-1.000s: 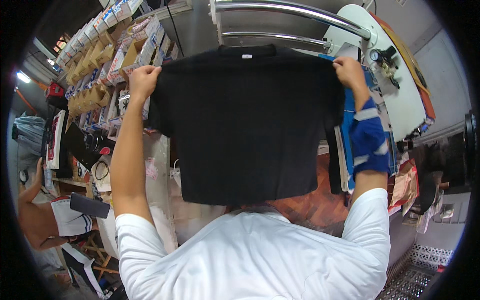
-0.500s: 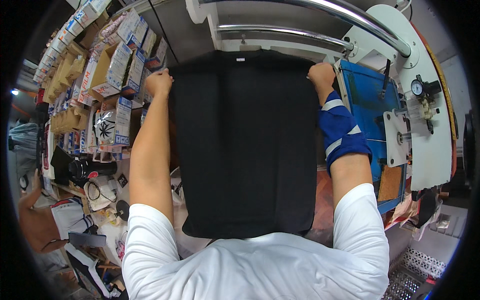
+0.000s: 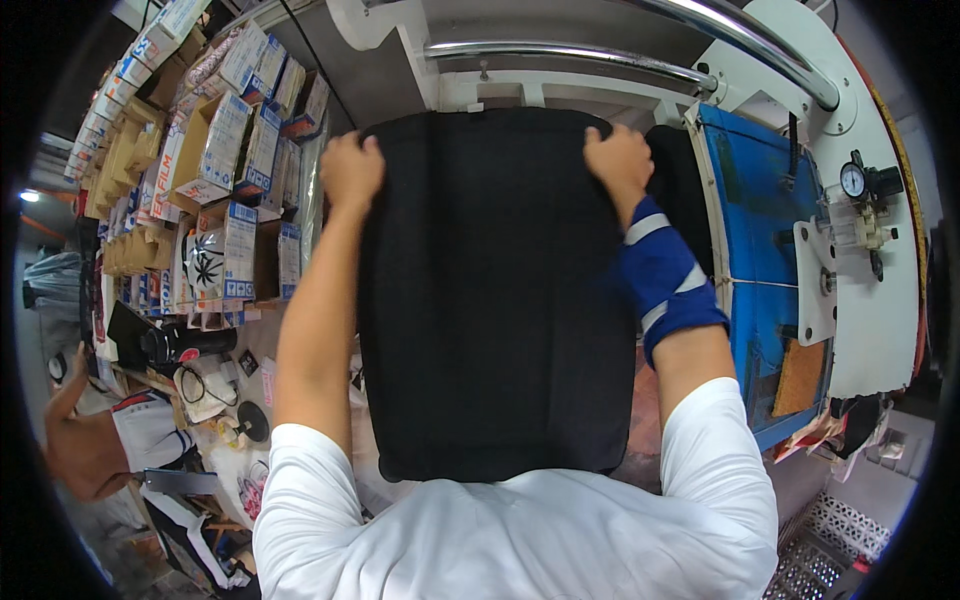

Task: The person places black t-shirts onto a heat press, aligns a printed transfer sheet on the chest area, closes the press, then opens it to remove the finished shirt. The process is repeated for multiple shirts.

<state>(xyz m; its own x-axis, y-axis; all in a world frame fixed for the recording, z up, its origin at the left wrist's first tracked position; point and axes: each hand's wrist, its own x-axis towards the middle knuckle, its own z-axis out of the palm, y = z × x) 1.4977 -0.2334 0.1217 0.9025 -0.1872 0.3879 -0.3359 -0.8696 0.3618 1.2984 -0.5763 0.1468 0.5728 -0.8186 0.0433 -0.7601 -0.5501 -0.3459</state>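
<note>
Shirt: one black shirt (image 3: 495,290) was spread flat at the centre of the frame, its far corners rounded. One small white label (image 3: 475,107) was set at the middle of its upper edge; its print was too small to read.

Hands: two. The left hand (image 3: 353,172) was positioned at the upper left edge of the shirt, fingers bent. The right hand (image 3: 618,163) was positioned at the upper right corner, fingers curled downward. Whether either hand pinched the cloth could not be determined. One blue armband (image 3: 668,275) with pale stripes covered part of the right forearm.

Boxes: many printed boxes (image 3: 215,155) were stacked at the left and upper left of the frame. They bore blue and orange-red lettering; overlap prevented an exact count. One black leaf-shaped print (image 3: 206,265) showed on a white surface among them.

Machine: two chrome bars (image 3: 560,50) crossed the upper part of the frame. One round gauge (image 3: 852,180) was mounted at the right; its dial markings were illegible. One blue panel (image 3: 750,220) stood right of centre, with one brown patch (image 3: 800,378) near its lower end.

Other: one second person (image 3: 95,455) was visible at the lower left.
</note>
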